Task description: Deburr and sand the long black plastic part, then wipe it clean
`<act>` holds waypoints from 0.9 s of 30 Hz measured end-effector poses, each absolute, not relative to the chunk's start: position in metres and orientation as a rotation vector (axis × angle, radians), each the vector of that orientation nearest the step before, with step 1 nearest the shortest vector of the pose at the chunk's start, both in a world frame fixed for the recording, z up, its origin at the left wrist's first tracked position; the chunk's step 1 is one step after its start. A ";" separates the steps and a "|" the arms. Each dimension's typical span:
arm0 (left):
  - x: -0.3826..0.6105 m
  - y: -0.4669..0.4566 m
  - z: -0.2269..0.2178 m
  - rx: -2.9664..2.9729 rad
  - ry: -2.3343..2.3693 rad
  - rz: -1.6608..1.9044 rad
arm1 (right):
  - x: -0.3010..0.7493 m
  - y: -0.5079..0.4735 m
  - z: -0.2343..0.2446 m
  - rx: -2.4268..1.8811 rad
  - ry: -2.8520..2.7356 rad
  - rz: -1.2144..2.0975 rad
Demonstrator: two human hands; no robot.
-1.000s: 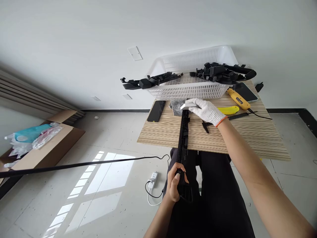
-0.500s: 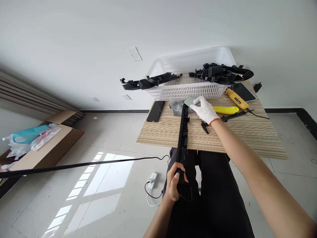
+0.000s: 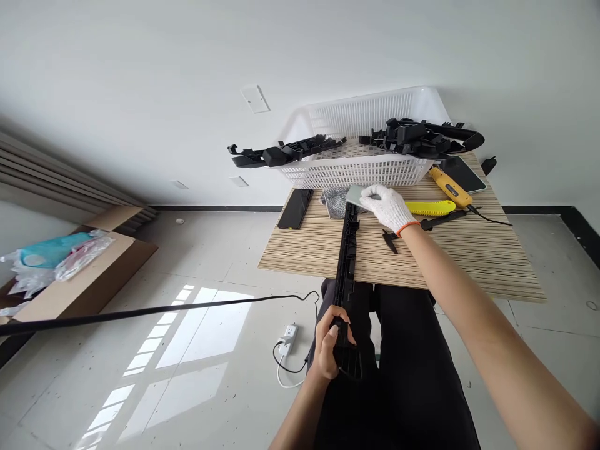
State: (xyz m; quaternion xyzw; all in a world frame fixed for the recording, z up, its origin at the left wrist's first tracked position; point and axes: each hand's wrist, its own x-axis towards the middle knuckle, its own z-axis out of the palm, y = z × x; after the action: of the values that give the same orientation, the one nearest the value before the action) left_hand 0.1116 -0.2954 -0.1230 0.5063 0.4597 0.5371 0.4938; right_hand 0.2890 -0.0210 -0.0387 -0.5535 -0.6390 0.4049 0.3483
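My bare left hand (image 3: 330,340) is wrapped round the near end of a long black plastic trim piece (image 3: 345,250). The piece runs from above my lap across the table's front edge, its far end on the tabletop side. In a white knitted glove with an orange cuff, my right hand (image 3: 385,207) pinches a flat grey-green pad (image 3: 355,195). That pad lies over or against the far tip of the trim; whether it presses on it cannot be made out. Just behind is a speckled grey block (image 3: 335,203), partly covered.
Behind stands a white basket (image 3: 360,172) with black plastic parts (image 3: 417,139) overhanging its rim. Around my right hand lie a yellow-green serrated tool (image 3: 434,208), black calipers (image 3: 435,221) and a corded yellow tool (image 3: 450,189). Phones (image 3: 295,209) lie on the striped table (image 3: 300,253).
The pad has tilted and shifted slightly left at the trim's tip, with my right hand moving a little. My left hand keeps its grip on the trim piece.
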 end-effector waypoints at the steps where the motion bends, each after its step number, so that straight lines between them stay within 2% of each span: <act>1: 0.112 -0.295 -0.123 1.232 1.118 1.303 | 0.289 -0.021 -0.038 -1.416 -1.637 1.018; 5: 0.111 -0.296 -0.125 1.233 1.117 1.302 | 0.289 -0.022 -0.038 -1.385 -1.684 1.271; 9: 0.111 -0.296 -0.125 1.225 1.117 1.303 | 0.288 -0.021 -0.039 -1.386 -1.593 1.042; 12: 0.112 -0.296 -0.124 1.235 1.120 1.303 | 0.287 -0.022 -0.039 -1.359 -1.653 1.281; 16: 0.112 -0.295 -0.122 1.229 1.106 1.313 | 0.285 -0.021 -0.041 -1.400 -1.611 1.091; 20: 0.113 -0.295 -0.122 1.263 1.129 1.308 | 0.285 -0.019 -0.043 -1.351 -1.660 1.343; 24: 0.112 -0.296 -0.123 1.247 1.121 1.310 | 0.288 -0.018 -0.042 -1.423 -1.613 1.101; 27: 0.112 -0.296 -0.123 1.259 1.129 1.306 | 0.290 -0.018 -0.041 -1.382 -1.637 1.258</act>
State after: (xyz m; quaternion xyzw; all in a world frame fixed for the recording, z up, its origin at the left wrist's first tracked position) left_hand 0.1121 -0.2960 -0.1231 0.5163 0.4630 0.5359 0.4816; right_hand 0.2903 -0.0178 -0.0412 -0.5264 -0.6238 0.4792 0.3227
